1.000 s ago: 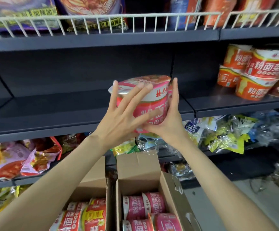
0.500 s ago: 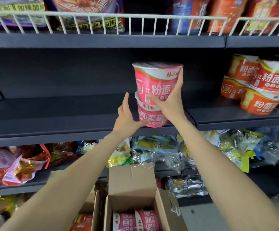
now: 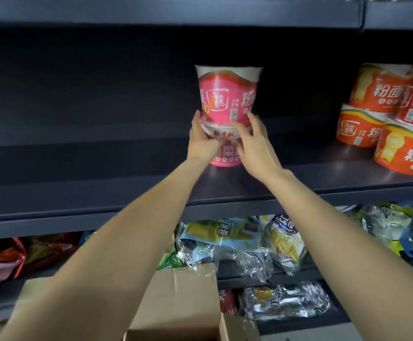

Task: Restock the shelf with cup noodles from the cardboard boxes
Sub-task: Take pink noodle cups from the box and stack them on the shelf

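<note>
A: What has changed in the last second?

B: The two stacked pink cups (image 3: 227,114) have gone from mid-air onto the dark shelf (image 3: 102,173), so this pair is nearly placed.

A: And the hands?

B: The left hand (image 3: 201,141) and right hand (image 3: 254,143) both clasp the lower cup. The upper one stands upright, white-rimmed.

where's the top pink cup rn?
Head view, centre: the top pink cup is stacked on a second pink cup on the middle shelf, both hands on the stack; orange cups to its right.
</note>
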Available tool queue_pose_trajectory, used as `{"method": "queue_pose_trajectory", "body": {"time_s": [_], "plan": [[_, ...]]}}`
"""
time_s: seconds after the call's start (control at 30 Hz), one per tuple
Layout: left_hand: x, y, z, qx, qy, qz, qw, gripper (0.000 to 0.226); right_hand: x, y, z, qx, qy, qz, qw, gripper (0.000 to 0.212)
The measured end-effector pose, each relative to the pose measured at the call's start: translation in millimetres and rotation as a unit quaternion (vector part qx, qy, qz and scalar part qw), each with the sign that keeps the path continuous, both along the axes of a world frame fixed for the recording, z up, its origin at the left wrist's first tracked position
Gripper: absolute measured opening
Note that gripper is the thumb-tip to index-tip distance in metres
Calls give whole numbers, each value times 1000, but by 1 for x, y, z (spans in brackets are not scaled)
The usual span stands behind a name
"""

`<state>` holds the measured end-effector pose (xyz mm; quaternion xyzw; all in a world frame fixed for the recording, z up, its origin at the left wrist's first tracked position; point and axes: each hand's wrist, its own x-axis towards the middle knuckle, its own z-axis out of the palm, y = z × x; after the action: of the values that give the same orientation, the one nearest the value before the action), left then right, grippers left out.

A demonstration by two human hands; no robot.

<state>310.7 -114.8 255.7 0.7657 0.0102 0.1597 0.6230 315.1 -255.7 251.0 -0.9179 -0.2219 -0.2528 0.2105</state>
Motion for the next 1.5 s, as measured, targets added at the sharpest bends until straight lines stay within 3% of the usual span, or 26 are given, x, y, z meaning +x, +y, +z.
{"method": "queue_pose_trajectory", "body": {"time_s": [0.1, 0.23, 0.37, 0.47, 0.6, 0.73, 0.83, 0.9, 1.0, 1.07, 1.17, 1.27, 1.5], "plan": [[18, 12, -4, -28, 3, -42, 999, 73, 25, -3, -1, -123, 39, -53, 990, 69], [18, 12, 6, 108, 0, -19, 994, 49, 39, 1, 7, -225, 57, -146, 962, 78], [-15, 17, 7, 211, -21, 20, 977, 46, 4, 8, 1, -139, 4, -93, 986, 72], [-70, 25, 2, 273, -81, 64, 957, 37, -52, 13, -16, -45, -94, -36, 994, 47], [-178, 43, -10, 228, -133, 96, 960, 29, -146, 20, -44, 23, -150, 0, 989, 27], [-288, 70, -49, 190, -85, 82, 975, 21, -254, 18, -84, 46, -50, 34, 997, 18], [-343, 91, -102, 235, 65, 28, 969, 25, -312, 14, -127, 6, 112, 65, 992, 24], [-368, 101, -140, 289, 177, -13, 941, 35, -335, 11, -157, -73, 238, 89, 964, 43], [-395, 105, -189, 410, 276, -69, 867, 63, -354, 8, -195, -186, 454, 138, 860, 98], [-404, 100, -214, 470, 296, -110, 824, 75, -354, 4, -222, -288, 492, 140, 809, 121], [-403, 90, -247, 512, 292, -170, 790, 90, -350, 1, -258, -400, 489, 134, 764, 136], [-400, 84, -276, 549, 298, -234, 745, 106, -352, 5, -282, -421, 489, 140, 751, 142], [-395, 74, -312, 585, 329, -307, 675, 128, -349, -3, -298, -389, 424, 184, 797, 134]]}}
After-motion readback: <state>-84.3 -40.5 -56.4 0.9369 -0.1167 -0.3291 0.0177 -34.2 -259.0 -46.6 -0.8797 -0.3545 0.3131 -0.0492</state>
